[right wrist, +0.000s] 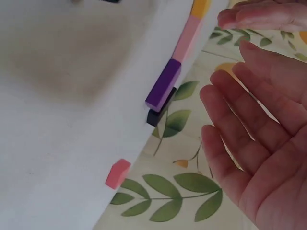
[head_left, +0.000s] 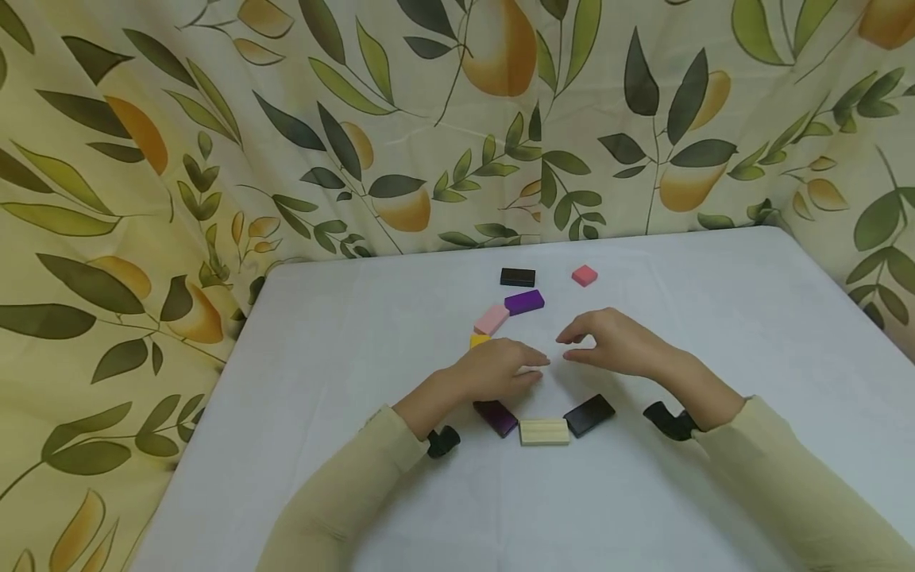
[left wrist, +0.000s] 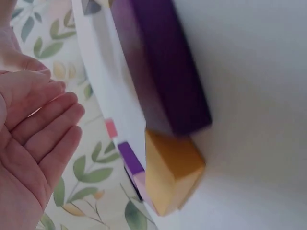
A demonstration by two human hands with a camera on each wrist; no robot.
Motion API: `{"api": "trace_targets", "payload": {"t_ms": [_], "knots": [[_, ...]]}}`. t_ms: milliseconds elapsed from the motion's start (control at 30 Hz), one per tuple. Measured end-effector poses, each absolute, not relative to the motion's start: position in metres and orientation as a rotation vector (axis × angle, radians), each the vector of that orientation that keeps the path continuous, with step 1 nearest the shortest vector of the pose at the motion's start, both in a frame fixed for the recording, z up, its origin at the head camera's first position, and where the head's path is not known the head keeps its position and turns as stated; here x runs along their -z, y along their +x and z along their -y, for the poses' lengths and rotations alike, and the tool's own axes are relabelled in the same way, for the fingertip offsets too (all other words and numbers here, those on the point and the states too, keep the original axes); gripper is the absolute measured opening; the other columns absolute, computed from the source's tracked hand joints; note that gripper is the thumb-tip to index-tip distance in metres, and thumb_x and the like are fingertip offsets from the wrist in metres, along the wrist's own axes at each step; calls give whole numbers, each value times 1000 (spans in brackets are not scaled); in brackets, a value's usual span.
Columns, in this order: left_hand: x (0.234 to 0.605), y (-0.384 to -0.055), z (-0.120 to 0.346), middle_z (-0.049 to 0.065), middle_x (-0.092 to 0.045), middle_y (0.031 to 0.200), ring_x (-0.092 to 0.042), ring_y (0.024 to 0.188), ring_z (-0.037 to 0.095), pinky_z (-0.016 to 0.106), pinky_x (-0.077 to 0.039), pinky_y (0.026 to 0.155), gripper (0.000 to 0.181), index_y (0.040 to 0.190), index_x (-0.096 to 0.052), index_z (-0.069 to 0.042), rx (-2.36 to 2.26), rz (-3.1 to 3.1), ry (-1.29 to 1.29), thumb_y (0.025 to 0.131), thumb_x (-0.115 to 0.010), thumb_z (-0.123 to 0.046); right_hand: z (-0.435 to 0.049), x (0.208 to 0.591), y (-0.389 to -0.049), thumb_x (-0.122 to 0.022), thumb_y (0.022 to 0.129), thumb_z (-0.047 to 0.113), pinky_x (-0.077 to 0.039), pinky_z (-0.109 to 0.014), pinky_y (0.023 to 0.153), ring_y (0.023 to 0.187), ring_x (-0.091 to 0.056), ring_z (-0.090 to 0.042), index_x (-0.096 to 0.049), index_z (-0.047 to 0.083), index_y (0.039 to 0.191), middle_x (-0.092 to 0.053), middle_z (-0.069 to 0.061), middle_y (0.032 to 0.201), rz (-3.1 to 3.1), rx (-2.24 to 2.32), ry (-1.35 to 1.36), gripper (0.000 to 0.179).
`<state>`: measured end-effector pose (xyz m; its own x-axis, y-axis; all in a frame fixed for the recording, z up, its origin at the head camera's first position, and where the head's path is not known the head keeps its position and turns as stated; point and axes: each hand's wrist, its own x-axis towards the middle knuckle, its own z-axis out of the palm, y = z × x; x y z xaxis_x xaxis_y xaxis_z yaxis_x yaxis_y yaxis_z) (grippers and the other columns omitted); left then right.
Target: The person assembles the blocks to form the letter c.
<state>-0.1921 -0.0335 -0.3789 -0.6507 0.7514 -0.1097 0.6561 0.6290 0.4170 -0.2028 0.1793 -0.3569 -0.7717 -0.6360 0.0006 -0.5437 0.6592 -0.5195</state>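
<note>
My left hand (head_left: 503, 369) hovers over the left side of a curved row of small blocks, its fingers loosely bent and holding nothing. Facing it, my right hand (head_left: 618, 342) is raised above the inside of the curve, also empty, fingertips apart from the left ones. Along the row lie a purple block (head_left: 524, 302), a pink block (head_left: 492, 319), a yellow block (head_left: 479, 340), a dark purple block (head_left: 496, 419), a cream block (head_left: 544, 432) and a black block (head_left: 589, 415). The left hand partly covers the yellow block in the head view; the left wrist view shows its orange-yellow sides (left wrist: 175, 172).
Behind the row, a second black block (head_left: 518, 277) and a small coral-pink block (head_left: 584, 276) lie apart near the far edge. A white cloth covers the table (head_left: 343, 349). A leaf-and-fruit patterned curtain (head_left: 457, 159) hangs behind and at the sides.
</note>
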Motion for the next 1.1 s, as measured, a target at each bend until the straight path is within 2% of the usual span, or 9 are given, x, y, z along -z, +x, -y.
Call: {"api": "trace_targets", "payload": {"t_ms": [267, 533, 733, 1100], "knots": [[383, -228, 35, -1, -49, 134, -41, 124, 12, 26, -31, 100, 38, 132, -52, -11, -419, -2685, 1007, 96, -49, -22, -173, 368, -235, -70, 79, 3, -48, -45, 80, 91, -61, -31, -67, -5, 101, -67, -17, 95, -2863, 751, -836, 24], [385, -260, 33, 0, -47, 135, -42, 124, 16, 29, -30, 102, 41, 135, -47, -9, -297, -2739, 858, 96, -48, -22, -163, 382, -266, -68, 81, 3, -45, -47, 83, 94, -59, -33, -66, -7, 104, -65, -20, 100, -2932, 695, -741, 26], [390, -273, 28, 3, -46, 136, -45, 122, 19, 31, -33, 100, 39, 135, -47, -9, -162, -2738, 879, 97, -45, -21, -152, 389, -293, -63, 82, 4, -43, -48, 86, 99, -57, -36, -64, -8, 106, -62, -23, 106, -2954, 644, -709, 27], [398, -280, 24, -1, -31, 146, -34, 129, 15, 28, -27, 103, 47, 141, -37, -10, -96, -2675, 876, 98, -43, -27, -133, 398, -329, -62, 84, 6, -36, -46, 95, 110, -50, -39, -62, -8, 109, -58, -26, 113, -2945, 554, -634, 29]]}}
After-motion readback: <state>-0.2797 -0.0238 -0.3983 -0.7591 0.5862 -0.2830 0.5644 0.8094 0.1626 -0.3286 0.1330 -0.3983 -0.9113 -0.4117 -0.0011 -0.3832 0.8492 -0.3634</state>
